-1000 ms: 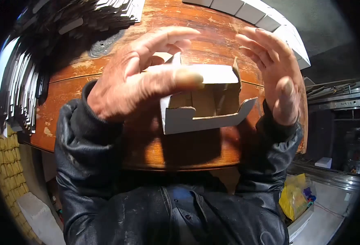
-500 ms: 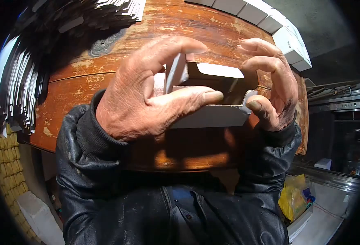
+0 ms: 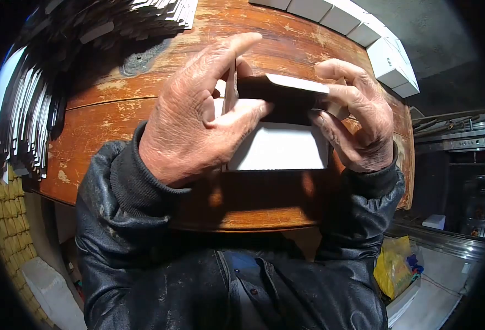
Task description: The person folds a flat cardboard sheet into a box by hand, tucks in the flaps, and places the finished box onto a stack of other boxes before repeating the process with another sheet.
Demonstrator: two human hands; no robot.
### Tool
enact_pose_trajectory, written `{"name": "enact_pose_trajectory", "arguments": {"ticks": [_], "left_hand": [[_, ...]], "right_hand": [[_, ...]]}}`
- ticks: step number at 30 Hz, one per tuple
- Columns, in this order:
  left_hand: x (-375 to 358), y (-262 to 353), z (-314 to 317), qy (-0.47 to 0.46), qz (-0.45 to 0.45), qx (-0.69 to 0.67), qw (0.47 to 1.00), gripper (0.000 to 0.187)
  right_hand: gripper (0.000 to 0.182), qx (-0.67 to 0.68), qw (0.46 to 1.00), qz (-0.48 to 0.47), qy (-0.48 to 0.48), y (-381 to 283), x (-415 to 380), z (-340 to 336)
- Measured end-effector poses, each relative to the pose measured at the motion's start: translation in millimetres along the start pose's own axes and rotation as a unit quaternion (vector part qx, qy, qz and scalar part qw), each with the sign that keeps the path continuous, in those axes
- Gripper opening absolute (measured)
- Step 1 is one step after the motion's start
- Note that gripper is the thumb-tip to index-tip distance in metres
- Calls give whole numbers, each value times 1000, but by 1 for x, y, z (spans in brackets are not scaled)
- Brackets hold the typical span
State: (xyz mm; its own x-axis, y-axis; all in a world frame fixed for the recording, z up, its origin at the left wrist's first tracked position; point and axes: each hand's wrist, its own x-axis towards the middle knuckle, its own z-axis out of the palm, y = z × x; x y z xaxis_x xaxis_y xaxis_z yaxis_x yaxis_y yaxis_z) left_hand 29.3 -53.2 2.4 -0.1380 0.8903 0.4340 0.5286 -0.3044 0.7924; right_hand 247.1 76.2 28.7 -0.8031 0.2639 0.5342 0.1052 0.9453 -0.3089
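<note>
A small white cardboard box (image 3: 281, 147) is between my two hands over the brown wooden table (image 3: 96, 118). Its long white side faces me, its inside is in dark shadow, and a flap stands up along the far edge. My left hand (image 3: 198, 110) grips the left end, with the thumb over the near edge and the fingers behind an upright end flap. At the right end, my right hand (image 3: 358, 115) has its bent fingers and thumb closed on the box's corner and far flap.
Stacks of flat white card pieces (image 3: 28, 115) stand at the left, with more (image 3: 165, 14) at the upper left. A row of closed white boxes (image 3: 385, 58) lines the far right table edge. A yellow bag (image 3: 396, 264) lies lower right, beyond the table.
The box has tilted, so its near side now shows bright white. My left thumb has drawn back leftward. My right fingers have closed in on the right end.
</note>
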Motion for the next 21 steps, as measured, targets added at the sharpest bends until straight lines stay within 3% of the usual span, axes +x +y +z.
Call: {"name": "enact_pose_trajectory", "arguments": {"ticks": [4,10,13,16,18,21], "left_hand": [[0,-2,2,8,-37,10,999,63],[0,-9,10,34,41,28,998,75],[-5,-5,19,18,-28,-68,997,83],[-3,-10,20,7,24,15,1000,87],[-4,-13,22,-21,-6,-38,999,88],[-4,-17,23,-17,39,-1,999,93]], "right_hand": [[48,-25,999,-21,3,0,0,2],[60,-3,1000,-27,-9,-4,2,2],[65,71,997,-21,-34,-4,0,8],[59,201,978,56,-10,-14,-1,9],[49,218,972,83,-12,-14,-1,7],[39,228,963,143,-12,-13,-2,8]]}}
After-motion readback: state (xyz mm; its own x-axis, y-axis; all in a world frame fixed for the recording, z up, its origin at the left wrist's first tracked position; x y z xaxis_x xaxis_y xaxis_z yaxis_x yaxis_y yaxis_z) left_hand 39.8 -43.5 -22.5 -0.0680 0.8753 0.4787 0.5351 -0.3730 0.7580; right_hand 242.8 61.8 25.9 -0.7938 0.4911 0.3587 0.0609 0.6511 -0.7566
